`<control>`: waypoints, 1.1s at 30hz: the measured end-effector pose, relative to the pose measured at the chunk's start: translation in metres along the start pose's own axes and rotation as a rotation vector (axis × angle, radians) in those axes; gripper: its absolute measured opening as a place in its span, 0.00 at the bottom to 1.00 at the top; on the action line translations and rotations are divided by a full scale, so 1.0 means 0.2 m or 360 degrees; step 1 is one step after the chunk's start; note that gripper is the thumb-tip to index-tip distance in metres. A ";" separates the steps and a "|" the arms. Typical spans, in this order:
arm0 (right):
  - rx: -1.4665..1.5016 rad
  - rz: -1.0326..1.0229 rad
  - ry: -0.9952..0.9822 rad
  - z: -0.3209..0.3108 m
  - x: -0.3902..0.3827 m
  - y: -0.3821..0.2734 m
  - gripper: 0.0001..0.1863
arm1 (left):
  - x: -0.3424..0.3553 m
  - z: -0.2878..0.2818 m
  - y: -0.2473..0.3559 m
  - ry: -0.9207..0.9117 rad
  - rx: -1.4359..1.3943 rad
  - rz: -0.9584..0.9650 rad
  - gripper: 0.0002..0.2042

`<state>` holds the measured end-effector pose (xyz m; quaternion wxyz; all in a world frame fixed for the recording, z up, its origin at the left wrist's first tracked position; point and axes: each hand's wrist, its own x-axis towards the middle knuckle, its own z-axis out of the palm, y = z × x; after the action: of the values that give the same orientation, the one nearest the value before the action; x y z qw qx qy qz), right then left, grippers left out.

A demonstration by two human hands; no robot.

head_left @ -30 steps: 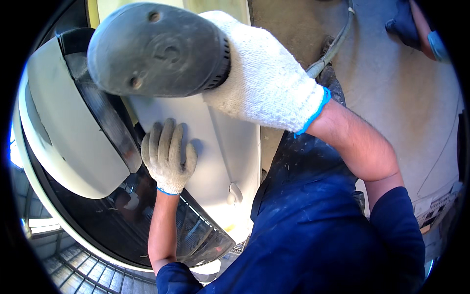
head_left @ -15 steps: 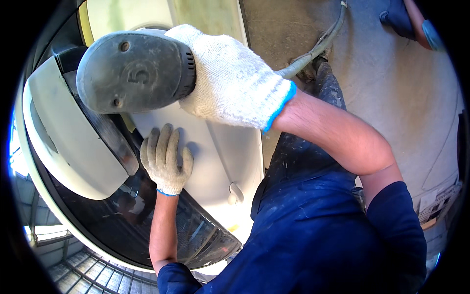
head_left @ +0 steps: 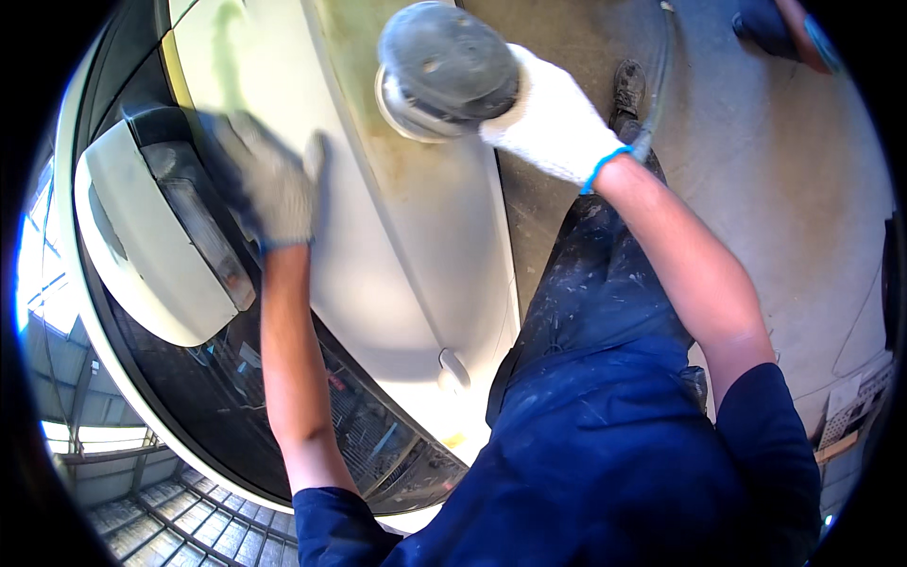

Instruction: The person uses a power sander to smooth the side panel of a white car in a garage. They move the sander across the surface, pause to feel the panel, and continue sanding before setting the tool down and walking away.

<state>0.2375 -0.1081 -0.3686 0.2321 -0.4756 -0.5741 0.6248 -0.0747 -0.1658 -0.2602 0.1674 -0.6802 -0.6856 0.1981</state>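
Nr panel edge point(head_left: 501, 227), R hand point(head_left: 556, 118) holds sander point(head_left: 449, 68).

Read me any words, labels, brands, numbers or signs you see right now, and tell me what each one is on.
No readable text.
Black handheld tool in the right hand: top too blurred to make out any marking.
Dark car window: small marks, too small to read.
Pale sheet near the right edge: too small to tell whether it bears print.
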 end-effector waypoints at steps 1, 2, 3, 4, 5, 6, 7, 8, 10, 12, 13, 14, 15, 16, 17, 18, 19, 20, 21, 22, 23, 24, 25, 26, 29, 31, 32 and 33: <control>0.0023 0.0011 -0.0002 -0.02 -0.02 0.07 0.27 | 0.08 0.02 0.00 0.0059 0.0102 0.0021 0.52; 0.0042 0.0038 -0.0001 -0.04 -0.05 0.14 0.27 | 0.09 0.03 0.01 0.0112 0.0191 0.0051 0.54; 0.0039 0.0134 0.0009 -0.07 -0.09 0.20 0.28 | 0.05 0.01 0.01 0.0043 0.0116 0.0056 0.53; 0.0023 0.0222 0.0034 -0.10 -0.12 0.25 0.29 | 0.00 -0.01 0.01 -0.0008 0.0030 0.0058 0.53; -0.0032 0.0309 0.0020 -0.13 -0.16 0.27 0.29 | -0.05 -0.03 0.01 -0.0057 -0.0055 0.0060 0.53; -0.0090 0.0342 0.0025 -0.17 -0.20 0.31 0.29 | -0.11 -0.07 0.04 -0.0126 0.0075 0.0076 0.53; -0.0111 0.0366 0.0033 -0.20 -0.24 0.35 0.29 | -0.21 -0.13 0.08 -0.0199 0.0219 0.0093 0.53; -0.0135 0.0392 0.0044 -0.21 -0.27 0.38 0.30 | -0.31 -0.17 0.10 -0.0271 0.0358 0.0110 0.53; -0.0139 0.0469 0.0033 -0.25 -0.32 0.38 0.31 | -0.49 -0.19 0.08 -0.0281 0.0312 0.0121 0.53; -0.0123 0.0509 0.0042 -0.26 -0.35 0.41 0.32 | -0.52 -0.19 0.09 -0.0299 0.0298 0.0117 0.53; -0.0106 0.0515 0.0057 -0.26 -0.37 0.43 0.32 | -0.50 -0.19 0.09 -0.0314 0.0303 0.0110 0.53; -0.0090 0.0522 0.0071 -0.26 -0.38 0.44 0.33 | -0.48 -0.19 0.10 -0.0330 0.0307 0.0104 0.53; -0.0091 0.0525 0.0069 -0.26 -0.38 0.45 0.33 | -0.41 -0.19 0.10 -0.0284 0.0300 0.0090 0.53; -0.0094 0.0525 0.0064 -0.25 -0.38 0.45 0.33 | -0.29 -0.16 0.10 -0.0239 0.0292 0.0072 0.53; -0.0093 0.0522 0.0054 -0.23 -0.37 0.45 0.32 | -0.18 -0.13 0.10 -0.0197 0.0292 0.0052 0.54; -0.0106 0.0495 0.0046 -0.23 -0.37 0.44 0.32 | -0.09 -0.10 0.06 -0.0121 0.0279 0.0070 0.54; -0.0125 0.0470 0.0036 -0.23 -0.36 0.43 0.32 | -0.02 -0.05 0.02 -0.0047 0.0260 0.0087 0.54; -0.0144 0.0451 0.0028 -0.23 -0.36 0.43 0.32 | 0.01 -0.03 0.00 0.0025 0.0237 0.0107 0.54; -0.0150 0.0446 0.0027 -0.24 -0.36 0.44 0.31 | -0.03 -0.03 0.02 -0.0034 0.0252 0.0060 0.54; -0.0141 0.0451 0.0025 -0.23 -0.36 0.45 0.31 | -0.08 -0.06 0.05 -0.0096 0.0269 0.0016 0.54; -0.0130 0.0453 0.0023 -0.23 -0.36 0.46 0.31 | -0.13 -0.09 0.07 -0.0157 0.0288 -0.0028 0.54; -0.0117 0.0456 0.0021 -0.23 -0.36 0.47 0.32 | -0.19 -0.11 0.07 -0.0155 0.0327 0.0022 0.54; -0.0103 0.0441 0.0039 -0.23 -0.37 0.47 0.32 | -0.28 -0.12 0.06 -0.0147 0.0369 0.0074 0.54; -0.0120 0.0447 0.0046 -0.22 -0.38 0.48 0.32 | -0.36 -0.14 0.06 -0.0137 0.0411 0.0127 0.54; -0.0147 0.0460 0.0096 -0.21 -0.40 0.50 0.33 | -0.53 -0.18 0.04 -0.0238 0.0379 0.0172 0.53; -0.0136 0.0489 0.0117 -0.21 -0.43 0.48 0.33 | -0.59 -0.20 0.03 -0.0283 0.0364 0.0203 0.53; -0.0122 0.0512 0.0107 -0.21 -0.44 0.48 0.33 | -0.57 -0.18 0.03 -0.0286 0.0367 0.0209 0.53; -0.0112 0.0537 0.0095 -0.22 -0.45 0.46 0.34 | -0.53 -0.17 0.04 -0.0290 0.0367 0.0213 0.53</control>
<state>0.3378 -0.1832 -0.4214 0.1241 -0.5914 -0.5005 0.6199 -0.0483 -0.2698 -0.2298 0.1678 -0.6800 -0.6237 0.3470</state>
